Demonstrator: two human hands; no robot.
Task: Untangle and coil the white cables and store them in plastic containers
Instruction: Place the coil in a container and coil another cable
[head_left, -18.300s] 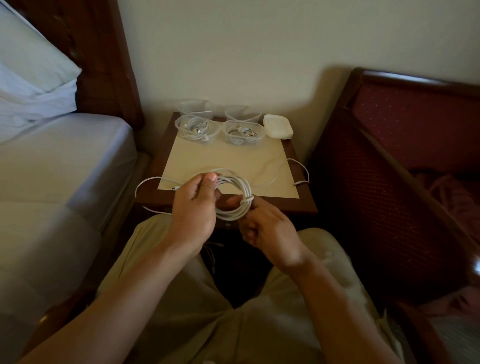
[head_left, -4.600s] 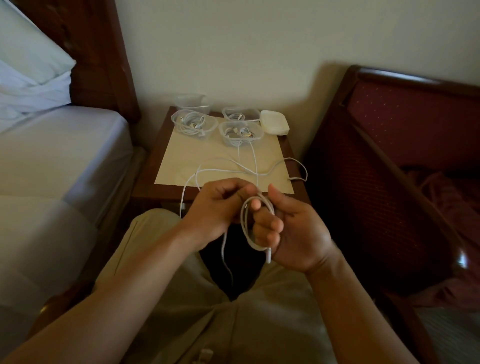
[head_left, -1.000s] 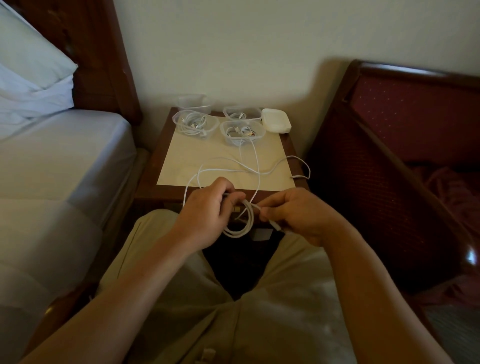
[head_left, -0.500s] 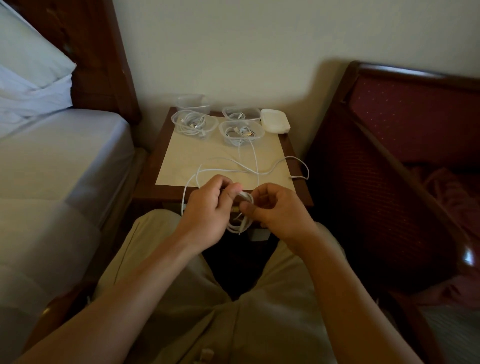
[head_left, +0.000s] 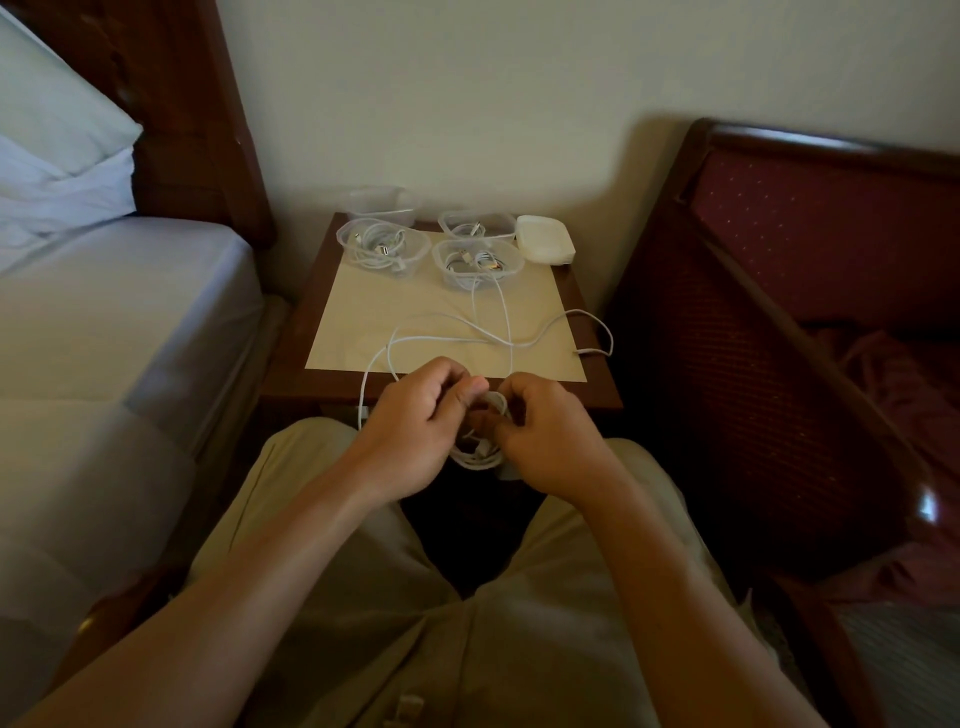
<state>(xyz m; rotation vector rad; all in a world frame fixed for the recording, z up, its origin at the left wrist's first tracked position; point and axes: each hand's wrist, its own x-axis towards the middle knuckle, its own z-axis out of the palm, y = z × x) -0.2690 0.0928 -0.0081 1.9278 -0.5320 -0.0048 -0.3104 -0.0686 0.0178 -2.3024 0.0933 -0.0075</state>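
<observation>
My left hand (head_left: 415, 421) and my right hand (head_left: 545, 431) both grip a small coil of white cable (head_left: 480, 449) just in front of the nightstand's near edge. Loose white cable (head_left: 447, 338) runs from the coil over the table's cream top, with one end (head_left: 584, 352) near the right edge. Strands lead up to a clear plastic container (head_left: 480, 262) that holds coiled cables. A second filled container (head_left: 382, 247) stands to its left. Behind them stand two more clear containers (head_left: 382, 202) (head_left: 475, 224).
A white rounded box (head_left: 544, 240) sits at the back right of the wooden nightstand (head_left: 291, 374). A bed (head_left: 104, 312) with a pillow lies to the left. A dark red upholstered chair (head_left: 779, 312) stands close on the right. My knees are under the hands.
My hands have come closer together around the coil, and the coil has grown tighter. The loose cable on the table has barely shifted.
</observation>
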